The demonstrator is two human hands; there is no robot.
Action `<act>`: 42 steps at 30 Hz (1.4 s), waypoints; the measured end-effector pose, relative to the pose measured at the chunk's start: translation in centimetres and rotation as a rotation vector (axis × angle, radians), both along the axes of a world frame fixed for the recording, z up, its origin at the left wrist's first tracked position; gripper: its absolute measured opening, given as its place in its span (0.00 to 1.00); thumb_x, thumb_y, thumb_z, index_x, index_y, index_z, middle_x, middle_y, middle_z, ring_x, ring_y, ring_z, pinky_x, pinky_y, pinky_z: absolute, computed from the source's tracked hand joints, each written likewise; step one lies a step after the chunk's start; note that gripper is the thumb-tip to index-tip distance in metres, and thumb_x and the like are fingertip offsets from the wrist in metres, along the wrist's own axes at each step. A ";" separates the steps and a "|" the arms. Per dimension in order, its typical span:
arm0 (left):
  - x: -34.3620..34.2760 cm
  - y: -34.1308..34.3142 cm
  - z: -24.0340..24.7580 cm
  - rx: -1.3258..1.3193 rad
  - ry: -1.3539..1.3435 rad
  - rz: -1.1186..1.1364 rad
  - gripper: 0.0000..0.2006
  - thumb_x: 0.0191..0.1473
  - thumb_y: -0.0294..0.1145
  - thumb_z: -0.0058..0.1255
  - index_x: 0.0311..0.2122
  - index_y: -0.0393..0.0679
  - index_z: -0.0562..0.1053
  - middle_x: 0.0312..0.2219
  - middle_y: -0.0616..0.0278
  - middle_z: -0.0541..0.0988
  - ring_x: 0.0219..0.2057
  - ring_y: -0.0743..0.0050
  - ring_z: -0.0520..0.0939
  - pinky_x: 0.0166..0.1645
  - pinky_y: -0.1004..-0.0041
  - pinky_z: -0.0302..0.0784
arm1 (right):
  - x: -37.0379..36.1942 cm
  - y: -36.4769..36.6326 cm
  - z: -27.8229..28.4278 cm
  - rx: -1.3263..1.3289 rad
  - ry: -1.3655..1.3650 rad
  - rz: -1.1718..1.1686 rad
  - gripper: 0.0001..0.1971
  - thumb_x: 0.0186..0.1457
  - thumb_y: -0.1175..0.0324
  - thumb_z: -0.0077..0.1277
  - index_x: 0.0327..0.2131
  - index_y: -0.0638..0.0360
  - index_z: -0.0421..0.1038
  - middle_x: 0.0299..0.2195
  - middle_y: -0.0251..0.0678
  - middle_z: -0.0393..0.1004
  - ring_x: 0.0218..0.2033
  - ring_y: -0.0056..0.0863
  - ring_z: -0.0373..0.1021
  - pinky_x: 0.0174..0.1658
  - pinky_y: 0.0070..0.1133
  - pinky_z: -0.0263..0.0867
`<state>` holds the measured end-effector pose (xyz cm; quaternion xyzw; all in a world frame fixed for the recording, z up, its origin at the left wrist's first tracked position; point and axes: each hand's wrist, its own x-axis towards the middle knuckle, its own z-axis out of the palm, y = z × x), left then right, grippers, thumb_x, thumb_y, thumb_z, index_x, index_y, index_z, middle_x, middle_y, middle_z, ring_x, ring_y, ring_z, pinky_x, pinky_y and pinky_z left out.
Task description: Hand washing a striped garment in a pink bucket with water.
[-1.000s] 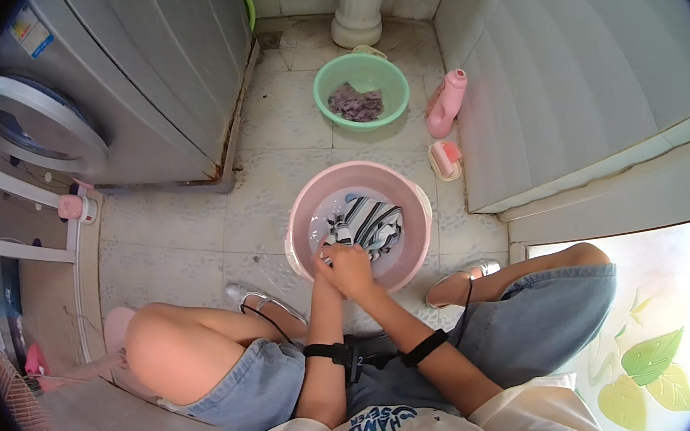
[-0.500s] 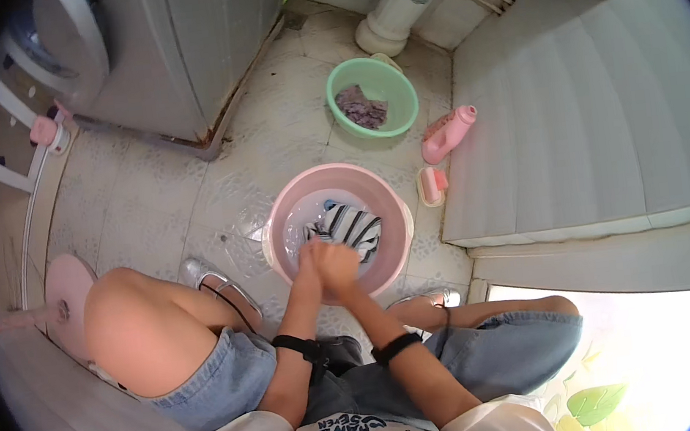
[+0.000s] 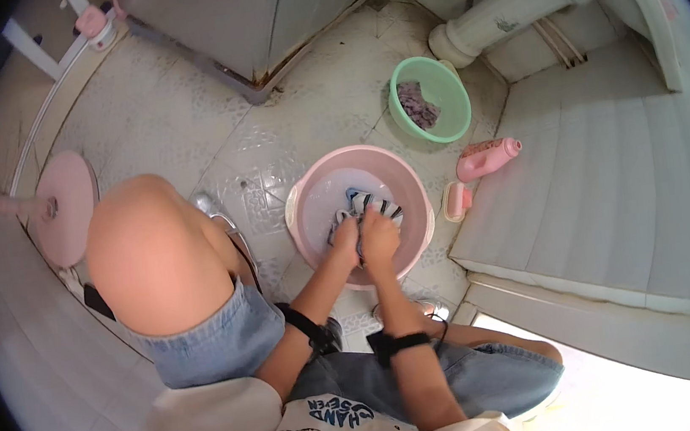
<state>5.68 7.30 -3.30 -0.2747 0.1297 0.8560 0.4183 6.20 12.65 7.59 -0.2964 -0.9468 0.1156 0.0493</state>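
Note:
A pink basin [image 3: 308,245] with whitish, sudsy water stands on the floor between my feet. In it lies a white cloth with dark stripes [image 3: 375,202] and a bit of blue at one edge. My left hand [image 3: 347,237] is closed on the near left part of this striped cloth. Beside it, my right hand [image 3: 379,235] is closed over the near right part, knuckles up. The two hands are close together, low inside the basin. Part of the cloth is hidden beneath them.
A green basin [image 3: 448,135] holding a purplish cloth [image 3: 418,107] sits farther off to the right. Nearer are a pink bottle [image 3: 487,159] and a pink-and-white scrub brush [image 3: 457,201], by the panelled wall [image 3: 565,207]. A grey cabinet [image 3: 256,30] stands ahead; a pink round base [image 3: 68,209] is left.
My hands, clasped together at the cloth's near edge before, now sit side by side, gripping the cloth. The cloth looks more bunched. The whole view has shifted and turned slightly.

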 end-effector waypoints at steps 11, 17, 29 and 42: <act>0.0 -0.6 -2.0 0.456 0.319 0.087 0.16 0.53 0.35 0.29 0.42 0.40 0.67 0.35 0.55 0.74 0.34 0.59 0.75 0.40 0.64 0.70 | 0.9 -3.1 1.3 0.009 0.022 0.244 0.24 0.54 0.56 0.34 0.15 0.60 0.72 0.13 0.47 0.69 0.15 0.45 0.68 0.19 0.36 0.65; 0.8 3.2 3.7 -0.239 -0.099 0.050 0.15 0.49 0.38 0.32 0.33 0.38 0.68 0.31 0.49 0.73 0.33 0.58 0.75 0.43 0.62 0.70 | -0.3 2.6 -0.6 -0.175 -0.121 0.076 0.23 0.54 0.56 0.36 0.17 0.63 0.72 0.17 0.50 0.69 0.19 0.48 0.68 0.25 0.37 0.64; -0.9 -0.3 3.9 -0.299 -0.173 -0.083 0.18 0.54 0.40 0.29 0.42 0.40 0.65 0.36 0.51 0.72 0.37 0.60 0.74 0.41 0.58 0.69 | -0.7 -1.0 0.6 -0.069 -0.049 0.171 0.22 0.53 0.57 0.36 0.18 0.64 0.72 0.17 0.50 0.70 0.20 0.46 0.69 0.24 0.36 0.65; -1.6 -1.7 1.3 -0.021 0.004 -0.112 0.14 0.53 0.37 0.29 0.30 0.41 0.68 0.27 0.54 0.74 0.30 0.61 0.76 0.39 0.63 0.72 | 0.4 -2.2 -0.4 -0.072 -0.009 0.198 0.22 0.53 0.55 0.37 0.18 0.60 0.73 0.16 0.49 0.69 0.18 0.47 0.68 0.22 0.37 0.64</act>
